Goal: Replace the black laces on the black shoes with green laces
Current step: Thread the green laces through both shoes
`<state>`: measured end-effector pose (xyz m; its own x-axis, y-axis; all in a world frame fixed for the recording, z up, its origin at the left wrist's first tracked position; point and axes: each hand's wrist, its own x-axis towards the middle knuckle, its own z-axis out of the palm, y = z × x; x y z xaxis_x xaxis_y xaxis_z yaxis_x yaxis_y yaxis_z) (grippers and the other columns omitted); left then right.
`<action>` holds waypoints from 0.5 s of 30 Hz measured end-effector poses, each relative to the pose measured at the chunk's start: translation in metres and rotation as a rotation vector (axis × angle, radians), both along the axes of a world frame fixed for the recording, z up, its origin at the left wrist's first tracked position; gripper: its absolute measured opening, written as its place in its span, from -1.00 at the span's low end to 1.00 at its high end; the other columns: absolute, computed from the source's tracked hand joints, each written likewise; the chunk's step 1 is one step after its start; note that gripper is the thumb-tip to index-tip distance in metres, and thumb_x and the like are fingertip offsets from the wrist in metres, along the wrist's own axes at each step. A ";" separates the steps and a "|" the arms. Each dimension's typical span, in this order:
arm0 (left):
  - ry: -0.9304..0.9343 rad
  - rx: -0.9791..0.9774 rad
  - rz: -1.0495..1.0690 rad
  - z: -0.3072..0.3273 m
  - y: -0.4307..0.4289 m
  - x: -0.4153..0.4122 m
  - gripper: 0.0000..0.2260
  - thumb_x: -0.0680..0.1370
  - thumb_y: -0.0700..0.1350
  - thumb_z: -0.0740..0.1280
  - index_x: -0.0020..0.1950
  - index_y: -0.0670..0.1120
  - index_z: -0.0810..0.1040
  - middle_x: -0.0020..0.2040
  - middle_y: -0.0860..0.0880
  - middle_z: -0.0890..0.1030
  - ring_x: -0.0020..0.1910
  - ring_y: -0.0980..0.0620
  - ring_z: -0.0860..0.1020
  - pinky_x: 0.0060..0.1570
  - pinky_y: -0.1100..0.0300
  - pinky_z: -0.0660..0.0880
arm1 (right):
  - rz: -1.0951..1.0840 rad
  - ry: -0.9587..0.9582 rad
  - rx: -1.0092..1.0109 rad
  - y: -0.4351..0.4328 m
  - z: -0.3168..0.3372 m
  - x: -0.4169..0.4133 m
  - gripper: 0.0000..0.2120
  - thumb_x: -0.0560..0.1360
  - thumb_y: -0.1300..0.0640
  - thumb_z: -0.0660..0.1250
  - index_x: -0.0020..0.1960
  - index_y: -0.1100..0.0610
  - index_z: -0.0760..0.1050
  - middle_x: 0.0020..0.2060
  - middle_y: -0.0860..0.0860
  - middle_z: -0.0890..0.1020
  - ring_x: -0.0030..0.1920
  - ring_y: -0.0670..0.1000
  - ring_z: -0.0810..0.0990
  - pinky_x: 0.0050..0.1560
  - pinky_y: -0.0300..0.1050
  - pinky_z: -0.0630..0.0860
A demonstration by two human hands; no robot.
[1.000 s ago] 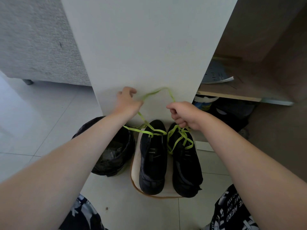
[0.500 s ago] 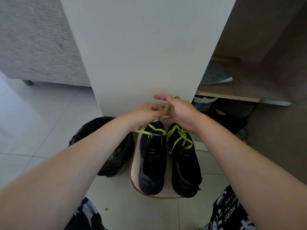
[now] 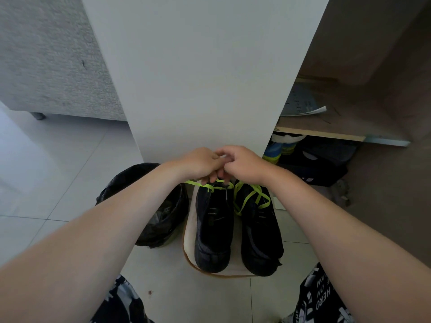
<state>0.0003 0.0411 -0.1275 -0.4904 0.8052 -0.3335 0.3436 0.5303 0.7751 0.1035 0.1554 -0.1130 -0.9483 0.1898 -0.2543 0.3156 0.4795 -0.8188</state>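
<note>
Two black shoes stand side by side on a white mat point(image 3: 189, 231) on the floor, heels toward me. The left shoe point(image 3: 213, 226) has a green lace point(image 3: 211, 186) crossing its far end. On the right shoe point(image 3: 258, 229) a green lace point(image 3: 253, 198) lies looped and crossed. My left hand point(image 3: 198, 163) and my right hand point(image 3: 242, 163) meet just above the far end of the left shoe, fingers curled and touching. Both pinch the left shoe's green lace, whose ends are hidden under the fingers.
A white cabinet panel point(image 3: 198, 73) rises right behind the shoes. A bin lined with a black bag point(image 3: 151, 206) stands left of the mat. To the right, an open shelf point(image 3: 326, 129) holds papers, with dark bags and other shoes below. A grey sofa point(image 3: 46, 54) stands far left.
A second ago my hands were apart, stretching the green lace up in a wide arc. They came together and dropped lower, and the lace is now bunched under my fingers.
</note>
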 end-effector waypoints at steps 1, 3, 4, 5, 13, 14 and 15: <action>0.002 -0.001 0.009 -0.001 0.000 0.000 -0.56 0.65 0.10 0.20 -0.34 -0.10 0.51 -0.54 0.02 0.48 -0.58 0.00 0.42 -0.48 0.24 0.27 | -0.022 -0.033 0.062 0.000 -0.001 -0.002 -0.63 0.48 0.43 0.10 0.11 0.15 0.56 -0.28 0.00 0.60 -0.42 -0.15 0.55 -0.33 -0.20 0.42; 0.004 -0.013 0.060 -0.003 0.001 -0.001 -0.56 0.63 0.14 0.21 -0.34 -0.10 0.50 -0.54 0.01 0.47 -0.57 0.00 0.41 -0.48 0.26 0.30 | -0.042 -0.103 0.285 0.007 -0.002 -0.004 -0.73 0.52 0.33 0.13 0.03 0.22 0.60 -0.29 -0.01 0.52 -0.38 -0.05 0.50 -0.36 -0.17 0.36; 0.004 -0.036 0.098 -0.004 0.001 -0.003 -0.55 0.62 0.17 0.19 -0.32 -0.10 0.52 -0.54 0.02 0.48 -0.57 0.00 0.41 -0.48 0.27 0.31 | -0.046 -0.108 0.351 0.011 -0.004 -0.004 -0.75 0.54 0.29 0.16 0.00 0.23 0.62 -0.27 0.00 0.53 -0.32 -0.01 0.50 -0.34 -0.15 0.36; -0.001 -0.082 0.129 -0.005 0.000 -0.005 -0.54 0.63 0.18 0.16 -0.29 -0.11 0.54 -0.52 0.02 0.50 -0.56 0.00 0.42 -0.47 0.27 0.30 | -0.058 -0.098 0.375 0.012 -0.005 -0.004 -0.77 0.54 0.25 0.18 -0.04 0.22 0.62 -0.23 0.04 0.56 -0.24 0.03 0.51 -0.30 -0.12 0.38; -0.081 -0.369 0.083 -0.020 0.001 0.002 -0.81 0.57 -0.13 0.24 0.04 -0.17 0.63 -0.28 -0.01 0.70 -0.55 0.03 0.44 -0.55 0.32 0.20 | 0.002 -0.273 0.316 0.017 -0.035 -0.003 -0.77 0.60 0.21 0.17 0.02 0.18 0.62 -0.08 0.10 0.59 -0.11 0.03 0.50 -0.16 -0.19 0.46; -0.055 -0.335 0.083 -0.025 0.004 0.005 -0.81 0.56 -0.13 0.28 0.02 -0.18 0.64 -0.25 -0.03 0.71 -0.53 0.02 0.45 -0.56 0.33 0.22 | -0.014 -0.296 0.353 0.024 -0.036 -0.001 -0.72 0.63 0.18 0.12 0.06 0.24 0.60 -0.04 0.08 0.62 -0.04 0.05 0.53 -0.07 -0.15 0.48; -0.029 -0.307 0.080 -0.030 0.006 0.009 -0.80 0.55 -0.11 0.31 -0.01 -0.19 0.66 -0.18 -0.08 0.72 -0.49 -0.02 0.47 -0.54 0.33 0.25 | -0.036 -0.302 0.389 0.030 -0.038 0.000 -0.68 0.65 0.17 0.08 0.09 0.28 0.58 0.01 0.11 0.65 0.02 0.10 0.56 0.06 -0.08 0.50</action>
